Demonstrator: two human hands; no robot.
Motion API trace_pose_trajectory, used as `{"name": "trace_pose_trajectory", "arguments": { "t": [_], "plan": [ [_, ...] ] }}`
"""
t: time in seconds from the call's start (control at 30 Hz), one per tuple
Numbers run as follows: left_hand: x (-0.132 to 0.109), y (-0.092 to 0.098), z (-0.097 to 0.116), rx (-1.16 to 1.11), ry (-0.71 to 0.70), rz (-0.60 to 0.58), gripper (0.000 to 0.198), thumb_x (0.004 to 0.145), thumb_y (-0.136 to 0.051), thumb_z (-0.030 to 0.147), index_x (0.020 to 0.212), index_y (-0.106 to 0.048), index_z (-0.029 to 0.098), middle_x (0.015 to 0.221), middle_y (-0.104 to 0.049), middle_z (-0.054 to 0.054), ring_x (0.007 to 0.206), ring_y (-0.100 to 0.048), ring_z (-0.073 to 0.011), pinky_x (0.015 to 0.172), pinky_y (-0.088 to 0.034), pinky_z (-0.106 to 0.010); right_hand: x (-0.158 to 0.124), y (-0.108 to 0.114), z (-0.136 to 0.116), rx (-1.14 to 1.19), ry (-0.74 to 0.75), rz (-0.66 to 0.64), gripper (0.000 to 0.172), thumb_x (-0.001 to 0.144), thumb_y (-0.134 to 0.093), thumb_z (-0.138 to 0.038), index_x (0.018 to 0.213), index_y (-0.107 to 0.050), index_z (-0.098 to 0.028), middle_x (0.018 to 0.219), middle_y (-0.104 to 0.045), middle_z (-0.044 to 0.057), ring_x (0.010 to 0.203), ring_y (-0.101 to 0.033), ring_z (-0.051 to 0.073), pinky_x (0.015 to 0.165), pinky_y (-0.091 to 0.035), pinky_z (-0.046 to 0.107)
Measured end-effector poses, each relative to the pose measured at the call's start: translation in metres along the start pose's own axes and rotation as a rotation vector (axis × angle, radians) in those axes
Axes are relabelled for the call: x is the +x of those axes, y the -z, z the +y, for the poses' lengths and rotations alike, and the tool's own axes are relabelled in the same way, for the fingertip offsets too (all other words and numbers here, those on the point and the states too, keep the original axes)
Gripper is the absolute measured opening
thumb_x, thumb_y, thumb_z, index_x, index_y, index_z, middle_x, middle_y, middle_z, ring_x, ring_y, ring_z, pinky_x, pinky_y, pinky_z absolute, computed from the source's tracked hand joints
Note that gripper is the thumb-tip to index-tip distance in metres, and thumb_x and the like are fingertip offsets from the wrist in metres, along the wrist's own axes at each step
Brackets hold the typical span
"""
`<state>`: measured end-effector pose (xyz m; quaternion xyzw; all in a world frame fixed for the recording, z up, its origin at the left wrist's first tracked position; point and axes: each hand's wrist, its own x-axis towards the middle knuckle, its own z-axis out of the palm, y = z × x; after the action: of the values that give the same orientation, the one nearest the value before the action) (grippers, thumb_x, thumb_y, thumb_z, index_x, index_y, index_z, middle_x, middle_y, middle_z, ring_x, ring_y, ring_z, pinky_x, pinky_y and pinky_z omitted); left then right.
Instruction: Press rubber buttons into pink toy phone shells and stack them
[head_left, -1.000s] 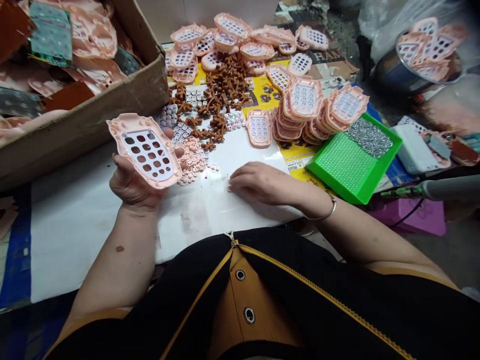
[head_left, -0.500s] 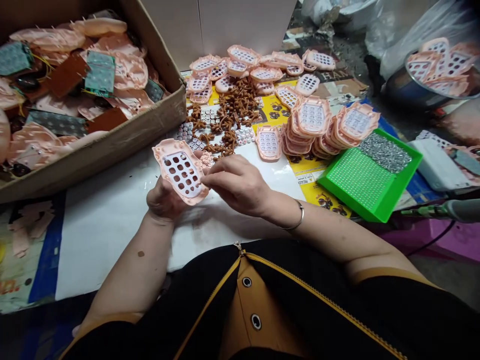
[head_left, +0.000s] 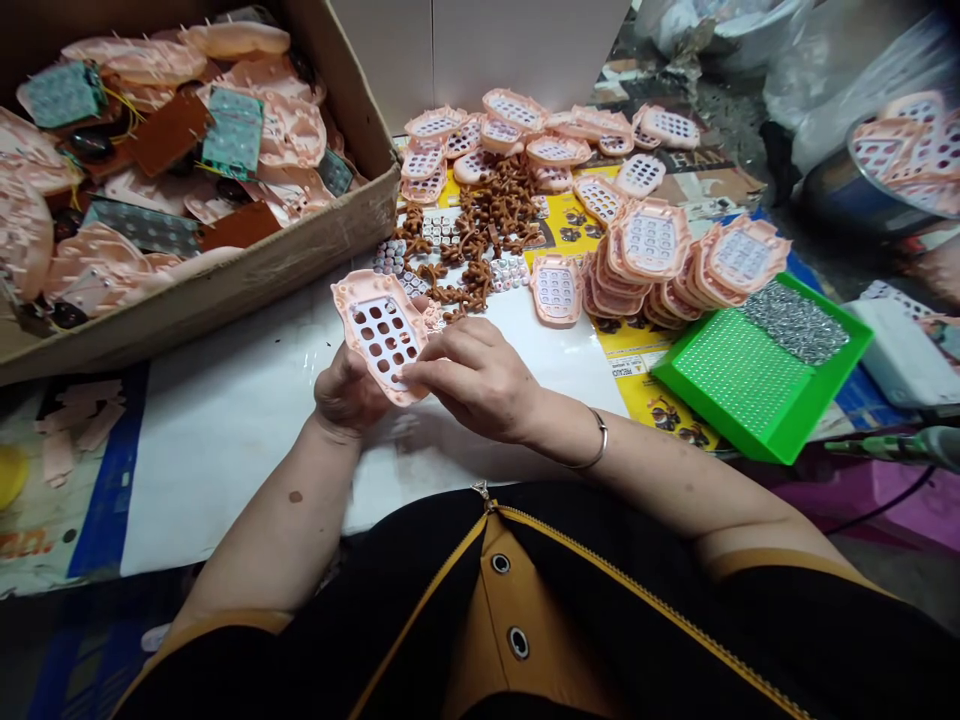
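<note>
My left hand (head_left: 346, 392) is wrapped round the lower left edge of a pink plastic shell (head_left: 358, 330), which has a white inner panel with rows of dark square holes. My right hand (head_left: 480, 380) has its fingers pinched together against the lower right part of that panel; whatever sits at the fingertips is hidden. Just beyond the shell lie a heap of brown rubbery pieces (head_left: 495, 215), small white printed buttons (head_left: 441, 228) and some little pink parts (head_left: 433, 318). Right of them a pink shell filled with white buttons (head_left: 556, 288) rests on the table.
At left stands a cardboard box (head_left: 322, 215) full of pink shells and circuit boards. Stacked shells (head_left: 646, 240) rise at right beside a green tray (head_left: 720, 375) of small metal screws (head_left: 799, 318). A metal bowl (head_left: 840, 190) of shells and an electric screwdriver (head_left: 915, 445) are farther right.
The view has shifted, so the table's contents appear farther right. My right fingertips have moved inward over the panel's lower holes; my left hand keeps its hold on the shell.
</note>
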<state>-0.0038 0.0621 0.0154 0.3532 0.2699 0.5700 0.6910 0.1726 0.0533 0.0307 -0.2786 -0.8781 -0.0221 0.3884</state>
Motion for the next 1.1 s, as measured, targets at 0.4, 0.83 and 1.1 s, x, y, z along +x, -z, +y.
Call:
{"name": "trace_pose_trajectory", "arguments": {
  "t": [0.4, 0.83, 1.1],
  "plan": [
    [0.001, 0.001, 0.000, -0.058, 0.026, -0.042, 0.089, 0.057, -0.089, 0.056, 0.135, -0.055, 0.029, 0.132, -0.065, -0.010, 0.137, -0.049, -0.0407, 0.102, -0.054, -0.052, -0.003, 0.005, -0.001, 0.089, 0.065, -0.051, 0.024, 0.100, -0.053, -0.033, 0.115, -0.063, -0.018, 0.102, -0.068, 0.009, 0.096, -0.056, 0.020, 0.087, -0.046, 0.037],
    [-0.001, -0.001, 0.006, 0.069, 0.049, -0.110, 0.083, 0.063, -0.082, 0.066, 0.132, -0.060, 0.026, 0.130, -0.067, -0.013, 0.125, -0.059, -0.0453, 0.101, -0.052, -0.060, -0.011, 0.004, -0.008, -0.053, 0.129, 0.000, 0.035, 0.098, -0.056, -0.040, 0.117, -0.065, -0.012, 0.105, -0.072, 0.010, 0.099, -0.063, 0.021, 0.095, -0.050, 0.037],
    [0.000, -0.005, 0.011, -0.058, 0.001, -0.055, 0.089, 0.064, -0.084, 0.061, 0.141, -0.051, 0.029, 0.143, -0.059, -0.014, 0.129, -0.056, -0.0447, 0.103, -0.051, -0.060, -0.005, 0.019, 0.019, -0.053, 0.085, -0.090, 0.039, 0.102, -0.048, -0.045, 0.129, -0.061, -0.019, 0.123, -0.069, 0.010, 0.118, -0.059, 0.022, 0.101, -0.045, 0.042]
  ]
}}
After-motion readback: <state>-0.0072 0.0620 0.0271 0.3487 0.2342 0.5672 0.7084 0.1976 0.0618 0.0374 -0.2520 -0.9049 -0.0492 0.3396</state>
